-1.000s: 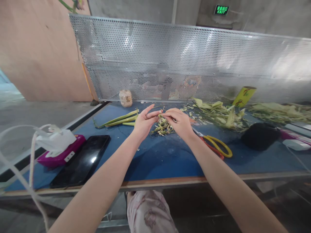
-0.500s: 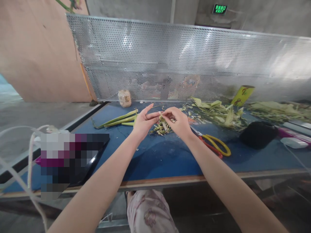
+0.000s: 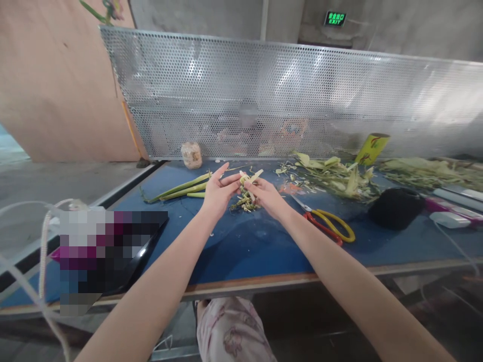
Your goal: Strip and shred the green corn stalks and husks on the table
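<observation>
Both my hands meet over the blue table (image 3: 245, 251), pinching a small pale green plant piece (image 3: 249, 177). My left hand (image 3: 218, 192) holds its left end between thumb and fingers, with the other fingers raised. My right hand (image 3: 265, 197) grips its right side, and a pale strip sticks up from the piece. Below my hands lies a small heap of peeled scraps (image 3: 243, 202). A few long green stalks (image 3: 177, 190) lie to the left of my left hand.
Yellow and red handled scissors (image 3: 326, 224) lie right of my right hand. A pile of husk leaves (image 3: 335, 177) and a black object (image 3: 395, 208) sit further right. A perforated metal screen (image 3: 264, 95) stands behind. A yellow cup (image 3: 372, 148) and a lumpy pale object (image 3: 191, 154) stand by it.
My hands have drawn slightly nearer and left. The pale strip now stands peeled away from the piece and my right hand's fingers have shifted lower on it.
</observation>
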`<control>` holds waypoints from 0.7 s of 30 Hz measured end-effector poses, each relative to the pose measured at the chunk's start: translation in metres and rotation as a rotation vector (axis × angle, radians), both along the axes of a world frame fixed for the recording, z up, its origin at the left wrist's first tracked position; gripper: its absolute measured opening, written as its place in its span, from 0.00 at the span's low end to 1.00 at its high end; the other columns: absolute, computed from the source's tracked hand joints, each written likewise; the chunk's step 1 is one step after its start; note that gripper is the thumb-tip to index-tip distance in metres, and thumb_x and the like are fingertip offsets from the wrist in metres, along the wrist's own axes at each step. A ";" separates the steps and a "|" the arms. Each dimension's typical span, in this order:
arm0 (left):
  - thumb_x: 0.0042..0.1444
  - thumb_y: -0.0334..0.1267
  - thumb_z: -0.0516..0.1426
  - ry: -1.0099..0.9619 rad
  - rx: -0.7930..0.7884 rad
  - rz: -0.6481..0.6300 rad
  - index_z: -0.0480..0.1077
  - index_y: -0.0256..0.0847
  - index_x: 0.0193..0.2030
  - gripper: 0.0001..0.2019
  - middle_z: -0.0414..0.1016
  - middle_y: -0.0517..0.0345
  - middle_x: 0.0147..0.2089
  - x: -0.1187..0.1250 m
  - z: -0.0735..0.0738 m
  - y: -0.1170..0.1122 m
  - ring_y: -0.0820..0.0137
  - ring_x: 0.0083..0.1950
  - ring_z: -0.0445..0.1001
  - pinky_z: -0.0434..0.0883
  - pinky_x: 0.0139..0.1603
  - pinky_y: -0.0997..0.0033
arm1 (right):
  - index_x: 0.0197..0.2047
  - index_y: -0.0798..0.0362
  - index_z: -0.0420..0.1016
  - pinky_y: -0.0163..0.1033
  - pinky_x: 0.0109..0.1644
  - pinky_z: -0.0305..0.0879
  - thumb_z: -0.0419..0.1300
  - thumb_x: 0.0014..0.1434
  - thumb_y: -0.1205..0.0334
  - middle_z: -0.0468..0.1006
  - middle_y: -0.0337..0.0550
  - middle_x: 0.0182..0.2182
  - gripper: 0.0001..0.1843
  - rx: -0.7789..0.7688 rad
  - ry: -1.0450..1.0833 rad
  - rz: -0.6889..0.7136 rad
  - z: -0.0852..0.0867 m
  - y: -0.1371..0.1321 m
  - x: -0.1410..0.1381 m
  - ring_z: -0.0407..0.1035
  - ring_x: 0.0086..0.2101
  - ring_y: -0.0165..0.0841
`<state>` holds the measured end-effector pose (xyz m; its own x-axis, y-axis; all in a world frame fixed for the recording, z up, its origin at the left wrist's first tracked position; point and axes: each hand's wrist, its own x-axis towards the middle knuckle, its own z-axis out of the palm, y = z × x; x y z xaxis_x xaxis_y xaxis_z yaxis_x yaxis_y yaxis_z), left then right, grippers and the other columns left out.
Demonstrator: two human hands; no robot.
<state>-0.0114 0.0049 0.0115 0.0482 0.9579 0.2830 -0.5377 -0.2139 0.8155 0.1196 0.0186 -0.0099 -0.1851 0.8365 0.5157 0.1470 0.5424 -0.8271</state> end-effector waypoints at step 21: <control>0.41 0.25 0.59 0.554 0.174 0.094 0.49 0.42 0.58 0.37 0.66 0.48 0.45 0.004 -0.012 0.002 0.80 0.24 0.66 0.62 0.19 0.79 | 0.28 0.56 0.66 0.31 0.22 0.53 0.61 0.42 0.59 0.64 0.32 0.16 0.11 -0.190 0.306 -0.042 0.006 -0.002 0.003 0.56 0.17 0.22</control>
<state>-0.0074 0.0067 -0.0003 0.1508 0.9069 0.3934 -0.0134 -0.3961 0.9181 0.1230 0.0165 -0.0039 -0.0101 0.9264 0.3764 -0.1044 0.3734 -0.9218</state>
